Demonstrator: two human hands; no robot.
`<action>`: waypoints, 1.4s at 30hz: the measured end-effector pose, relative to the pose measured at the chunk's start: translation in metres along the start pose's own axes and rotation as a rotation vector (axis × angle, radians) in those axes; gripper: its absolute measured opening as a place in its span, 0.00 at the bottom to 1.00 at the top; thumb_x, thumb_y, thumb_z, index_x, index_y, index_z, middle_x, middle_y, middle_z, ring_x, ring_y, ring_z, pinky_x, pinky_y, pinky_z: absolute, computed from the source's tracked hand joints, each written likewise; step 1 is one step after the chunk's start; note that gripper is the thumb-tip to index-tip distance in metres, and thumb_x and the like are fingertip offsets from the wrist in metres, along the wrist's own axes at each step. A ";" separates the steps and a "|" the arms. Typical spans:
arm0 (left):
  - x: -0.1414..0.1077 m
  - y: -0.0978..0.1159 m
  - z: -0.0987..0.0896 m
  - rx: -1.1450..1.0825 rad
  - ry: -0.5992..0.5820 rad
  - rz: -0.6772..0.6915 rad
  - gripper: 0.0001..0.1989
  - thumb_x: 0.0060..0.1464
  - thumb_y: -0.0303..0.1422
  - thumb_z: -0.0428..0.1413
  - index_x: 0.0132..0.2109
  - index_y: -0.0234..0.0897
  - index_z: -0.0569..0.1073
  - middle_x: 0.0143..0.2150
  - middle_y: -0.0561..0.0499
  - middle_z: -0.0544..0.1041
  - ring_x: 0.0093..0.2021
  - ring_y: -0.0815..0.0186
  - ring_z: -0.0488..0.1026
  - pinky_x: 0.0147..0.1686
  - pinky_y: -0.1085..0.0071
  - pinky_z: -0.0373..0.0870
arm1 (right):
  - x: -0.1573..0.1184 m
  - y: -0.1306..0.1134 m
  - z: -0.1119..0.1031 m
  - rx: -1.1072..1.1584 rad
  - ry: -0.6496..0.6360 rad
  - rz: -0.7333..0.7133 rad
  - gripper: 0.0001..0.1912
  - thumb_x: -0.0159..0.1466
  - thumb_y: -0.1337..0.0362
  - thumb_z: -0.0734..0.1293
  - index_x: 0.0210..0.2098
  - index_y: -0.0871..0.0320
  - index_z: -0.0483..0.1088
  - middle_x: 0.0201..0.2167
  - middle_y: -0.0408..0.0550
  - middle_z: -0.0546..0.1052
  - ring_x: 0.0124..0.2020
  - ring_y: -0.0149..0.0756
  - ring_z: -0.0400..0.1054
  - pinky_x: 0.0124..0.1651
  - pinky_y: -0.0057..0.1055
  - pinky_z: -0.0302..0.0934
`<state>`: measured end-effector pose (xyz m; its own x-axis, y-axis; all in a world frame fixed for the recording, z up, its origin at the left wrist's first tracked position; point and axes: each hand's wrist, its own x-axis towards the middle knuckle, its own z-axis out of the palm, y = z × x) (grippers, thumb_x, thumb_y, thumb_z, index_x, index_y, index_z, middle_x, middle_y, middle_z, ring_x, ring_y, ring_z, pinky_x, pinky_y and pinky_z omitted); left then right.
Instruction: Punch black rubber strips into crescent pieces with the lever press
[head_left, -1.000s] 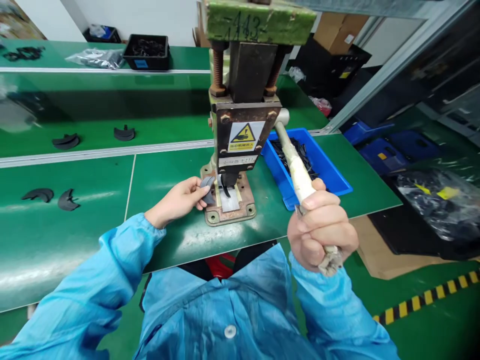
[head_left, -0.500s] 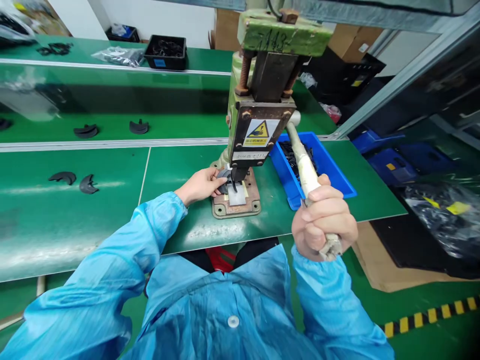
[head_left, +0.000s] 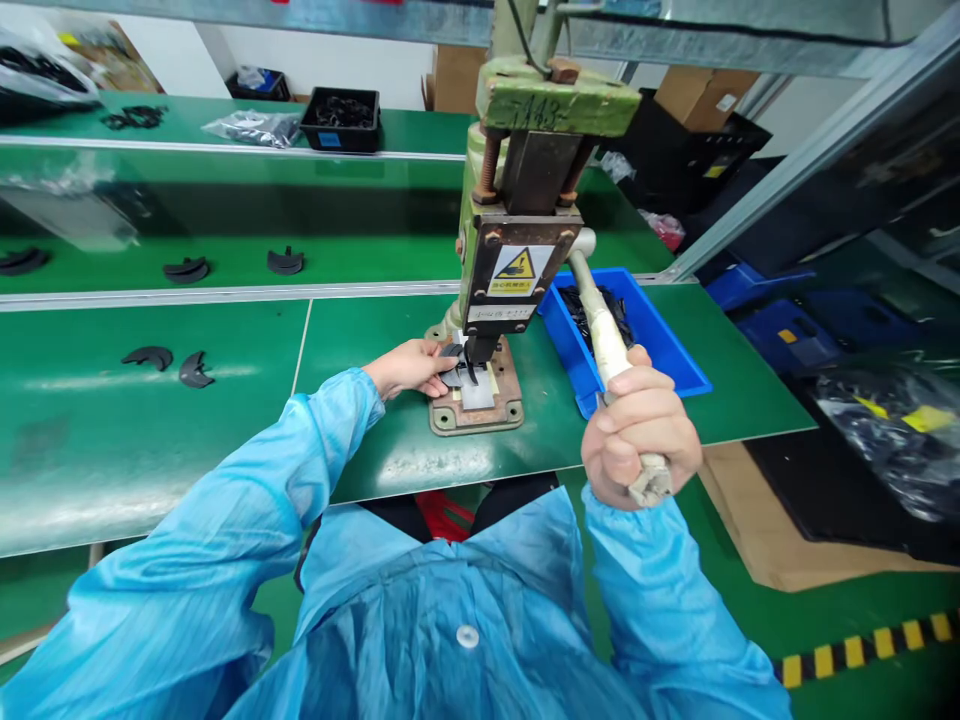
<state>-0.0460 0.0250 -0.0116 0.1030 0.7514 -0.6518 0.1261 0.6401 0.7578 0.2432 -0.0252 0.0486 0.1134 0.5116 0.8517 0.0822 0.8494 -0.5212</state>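
Note:
My left hand (head_left: 416, 368) pinches a dark curved part (head_left: 451, 376) at the base plate (head_left: 511, 385) of a green hand press (head_left: 559, 98), just left of its dark ram (head_left: 482, 347). My right hand (head_left: 641, 430) is wrapped round the press's lever (head_left: 602, 325), whose grip is covered in pale tape. The end of the grip sticks out below my fist. A yellow warning label (head_left: 520, 263) is on the front of the press. Part of the curved piece is hidden by my fingers.
A blue bin (head_left: 671, 350) with dark pieces stands right of the press. Loose curved black parts lie on the bench at left (head_left: 148, 357) and on the conveyor behind (head_left: 286, 262). A black tray (head_left: 341, 120) stands farther back. A metal frame post (head_left: 795, 165) rises at right.
The camera view has shifted slightly, so the bench parts appear farther right. My hands keep the same holds, on the curved part and the lever.

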 end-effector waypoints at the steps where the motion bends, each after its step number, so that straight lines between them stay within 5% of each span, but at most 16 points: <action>1: -0.001 0.000 0.002 -0.006 0.010 -0.010 0.17 0.60 0.38 0.72 0.36 0.37 0.72 0.24 0.45 0.81 0.23 0.64 0.81 0.24 0.75 0.78 | 0.005 -0.002 0.002 0.011 0.006 0.008 0.19 0.68 0.52 0.74 0.25 0.50 0.66 0.23 0.39 0.69 0.39 0.40 0.74 0.71 0.64 0.69; 5: -0.010 0.002 0.014 -0.061 0.073 0.009 0.16 0.61 0.38 0.72 0.38 0.36 0.73 0.24 0.48 0.80 0.22 0.65 0.80 0.24 0.75 0.78 | 0.058 -0.011 0.013 0.097 0.052 -0.033 0.12 0.66 0.50 0.76 0.40 0.49 0.77 0.32 0.42 0.74 0.44 0.39 0.78 0.68 0.55 0.73; 8: -0.025 -0.001 0.018 -0.112 0.096 0.076 0.18 0.60 0.40 0.73 0.38 0.36 0.72 0.25 0.50 0.80 0.23 0.66 0.80 0.24 0.76 0.78 | 0.108 -0.010 0.016 0.129 -0.010 -0.024 0.26 0.68 0.50 0.75 0.62 0.53 0.74 0.54 0.50 0.76 0.62 0.43 0.77 0.71 0.49 0.70; 10: -0.042 -0.005 0.015 -0.131 0.091 0.146 0.21 0.60 0.43 0.73 0.37 0.37 0.70 0.27 0.50 0.81 0.24 0.67 0.81 0.24 0.77 0.78 | 0.121 -0.002 0.015 0.113 -0.058 0.001 0.29 0.71 0.54 0.73 0.68 0.53 0.68 0.64 0.52 0.72 0.73 0.46 0.69 0.76 0.49 0.64; 12: -0.065 -0.011 0.010 -0.144 0.068 0.231 0.24 0.58 0.47 0.73 0.37 0.38 0.69 0.27 0.50 0.81 0.25 0.66 0.81 0.24 0.77 0.78 | 0.105 0.010 0.013 0.054 -0.065 0.048 0.27 0.71 0.58 0.73 0.67 0.52 0.68 0.65 0.54 0.72 0.72 0.44 0.70 0.75 0.48 0.66; 14: -0.089 -0.016 0.005 -0.147 0.035 0.298 0.27 0.56 0.51 0.74 0.37 0.38 0.69 0.26 0.51 0.80 0.26 0.65 0.82 0.24 0.76 0.78 | 0.064 0.020 0.013 -0.040 -0.098 0.210 0.23 0.71 0.59 0.74 0.64 0.51 0.70 0.61 0.55 0.76 0.61 0.39 0.77 0.67 0.44 0.74; 17: -0.121 -0.022 0.001 -0.142 -0.010 0.335 0.30 0.52 0.56 0.74 0.38 0.38 0.69 0.26 0.51 0.80 0.25 0.64 0.82 0.24 0.74 0.78 | -0.011 0.019 0.021 -0.036 -0.321 0.490 0.24 0.69 0.57 0.75 0.62 0.51 0.71 0.58 0.53 0.79 0.51 0.37 0.80 0.57 0.40 0.80; 20: -0.138 -0.027 0.004 -0.124 -0.057 0.340 0.30 0.53 0.57 0.73 0.38 0.38 0.70 0.27 0.50 0.81 0.24 0.64 0.80 0.24 0.73 0.77 | -0.057 0.001 0.035 0.019 -0.568 0.599 0.22 0.69 0.55 0.74 0.61 0.51 0.73 0.54 0.53 0.83 0.51 0.39 0.82 0.56 0.41 0.80; 25: -0.145 -0.039 0.013 -0.042 -0.085 0.353 0.28 0.56 0.58 0.69 0.39 0.40 0.70 0.28 0.50 0.79 0.25 0.64 0.78 0.25 0.70 0.76 | -0.062 -0.022 0.048 -0.052 -0.676 0.441 0.09 0.72 0.56 0.71 0.48 0.52 0.78 0.44 0.48 0.85 0.45 0.38 0.81 0.51 0.40 0.77; 31: -0.162 -0.037 0.027 0.404 0.382 0.790 0.16 0.60 0.47 0.69 0.42 0.41 0.78 0.42 0.46 0.77 0.45 0.58 0.74 0.48 0.62 0.75 | -0.062 -0.026 0.043 -0.144 -0.688 0.284 0.06 0.74 0.59 0.69 0.46 0.52 0.76 0.42 0.50 0.84 0.44 0.41 0.79 0.48 0.42 0.73; 35: -0.159 -0.031 0.038 0.508 0.263 0.797 0.19 0.68 0.45 0.60 0.31 0.41 0.74 0.34 0.48 0.71 0.40 0.59 0.70 0.43 0.62 0.68 | -0.068 -0.027 0.043 -0.170 -0.692 0.239 0.06 0.74 0.59 0.68 0.46 0.51 0.75 0.41 0.50 0.84 0.43 0.42 0.78 0.47 0.43 0.73; 42: -0.135 -0.040 0.042 0.191 0.124 0.582 0.25 0.63 0.53 0.64 0.28 0.38 0.73 0.32 0.52 0.70 0.34 0.65 0.67 0.37 0.68 0.65 | -0.075 -0.031 0.038 -0.085 -0.567 0.327 0.05 0.73 0.60 0.68 0.47 0.50 0.76 0.42 0.49 0.83 0.44 0.41 0.80 0.49 0.42 0.75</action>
<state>-0.0237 -0.1089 0.0446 0.0945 0.9886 -0.1168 0.2592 0.0889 0.9617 0.1943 -0.0849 0.0032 -0.3914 0.7498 0.5335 0.2124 0.6378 -0.7404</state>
